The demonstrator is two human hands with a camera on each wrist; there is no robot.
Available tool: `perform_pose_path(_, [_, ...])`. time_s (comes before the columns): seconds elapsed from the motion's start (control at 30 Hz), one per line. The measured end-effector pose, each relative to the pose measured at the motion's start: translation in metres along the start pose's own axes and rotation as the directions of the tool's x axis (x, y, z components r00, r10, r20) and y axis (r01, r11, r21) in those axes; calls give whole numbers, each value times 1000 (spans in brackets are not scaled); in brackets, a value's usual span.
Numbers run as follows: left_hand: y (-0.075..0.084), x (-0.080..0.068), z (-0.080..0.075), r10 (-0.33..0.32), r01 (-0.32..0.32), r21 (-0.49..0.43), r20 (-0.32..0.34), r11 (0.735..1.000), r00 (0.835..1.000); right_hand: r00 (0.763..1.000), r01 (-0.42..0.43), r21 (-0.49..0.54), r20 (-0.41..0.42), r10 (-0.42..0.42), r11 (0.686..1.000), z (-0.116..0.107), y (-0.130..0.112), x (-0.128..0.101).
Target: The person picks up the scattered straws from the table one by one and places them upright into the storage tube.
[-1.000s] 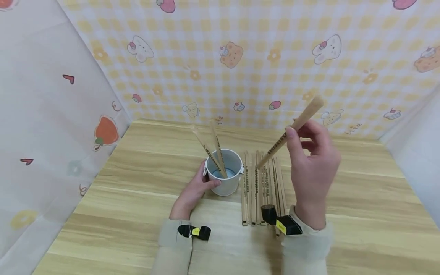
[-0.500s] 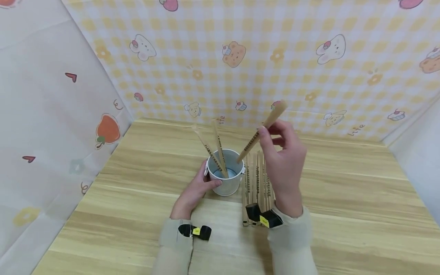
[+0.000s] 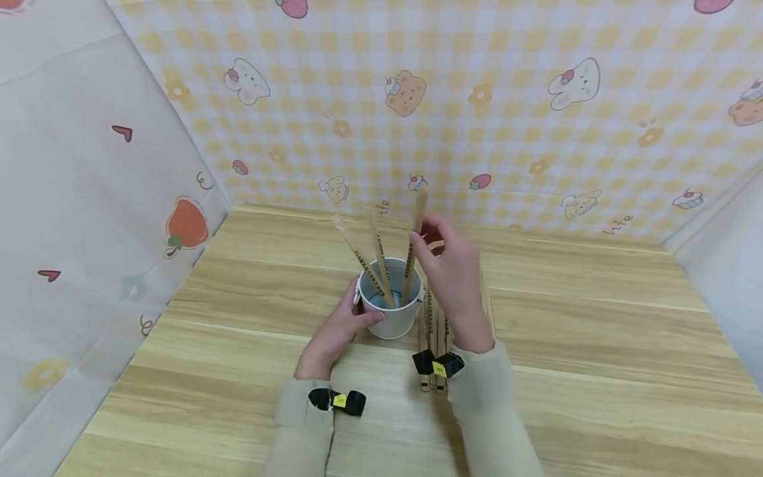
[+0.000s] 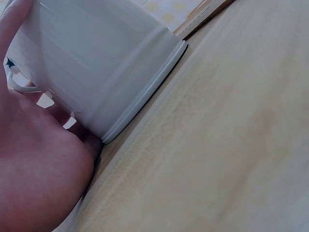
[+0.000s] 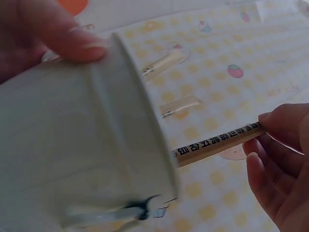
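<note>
A small white bucket (image 3: 390, 311) stands on the wooden table (image 3: 596, 344), with two wooden sticks (image 3: 369, 265) leaning inside it. My left hand (image 3: 342, 324) grips the bucket's left side; its wall (image 4: 96, 72) fills the left wrist view. My right hand (image 3: 450, 271) pinches a third wooden stick (image 3: 412, 248) whose lower end is inside the bucket. The right wrist view shows that printed stick (image 5: 217, 144) passing over the bucket's rim (image 5: 145, 111), held by my fingertips (image 5: 277, 145). A row of several more sticks (image 3: 435, 331) lies flat right of the bucket, partly hidden by my right arm.
Patterned paper walls close the table at the back (image 3: 477, 119) and left (image 3: 89, 199); a plain wall (image 3: 727, 265) stands at the right. Black wrist straps sit on both sleeves (image 3: 336, 401).
My right hand has moved left from above the row of sticks to the bucket, tipping its stick upright and lowering the end inside. The left hand has stayed on the bucket.
</note>
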State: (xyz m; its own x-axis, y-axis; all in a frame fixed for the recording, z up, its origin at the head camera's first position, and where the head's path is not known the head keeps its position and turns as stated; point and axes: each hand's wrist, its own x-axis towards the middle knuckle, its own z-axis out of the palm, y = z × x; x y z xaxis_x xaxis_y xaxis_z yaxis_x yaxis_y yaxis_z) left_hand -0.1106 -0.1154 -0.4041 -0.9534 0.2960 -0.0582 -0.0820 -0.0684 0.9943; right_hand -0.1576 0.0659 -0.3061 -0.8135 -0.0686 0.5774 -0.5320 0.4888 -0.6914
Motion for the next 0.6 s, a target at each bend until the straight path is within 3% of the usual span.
perform_pose_path(0.33, [-1, 0, 0, -4, 4, 3, -2, 1000, 1000, 984, -80, -115, 151, 97, 990, 20, 20, -3])
perform_pose_path(0.6, [0, 1, -1, -18, 18, 0, -7, 1000, 1000, 976, -97, -165, 179, 126, 982, 27, 27, -5])
